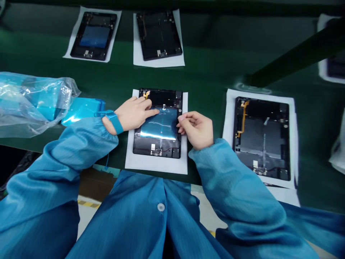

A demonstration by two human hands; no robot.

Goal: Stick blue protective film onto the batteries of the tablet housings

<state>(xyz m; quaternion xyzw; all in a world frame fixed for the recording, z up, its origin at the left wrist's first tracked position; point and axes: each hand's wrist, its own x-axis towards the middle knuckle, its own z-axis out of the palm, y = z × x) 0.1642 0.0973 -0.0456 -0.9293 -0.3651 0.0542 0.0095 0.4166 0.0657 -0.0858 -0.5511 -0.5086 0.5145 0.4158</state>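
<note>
An opened tablet (144,148) with bare inner parts lies on a white sheet (137,163) in front of me. A shiny blue film (159,127) covers the middle of its inside, with wrinkles and reflections showing. My left hand (136,113), with a blue strap at the wrist, rests over the tablet's left side. One of its fingers stretches out onto the film's upper part. At the tablet's right edge, my right hand (198,129) has thumb and fingers pressed together in a pinch, beside the film. Whatever may be between those fingertips is too small to make out.
Two opened tablets (94,36) (159,36) lie on white sheets at the back. Another opened tablet (262,138) is at right. Blue film pieces (83,109) lie beside a clear plastic bag (35,104) at left. A dark bar (296,54) slants across the green table (210,79).
</note>
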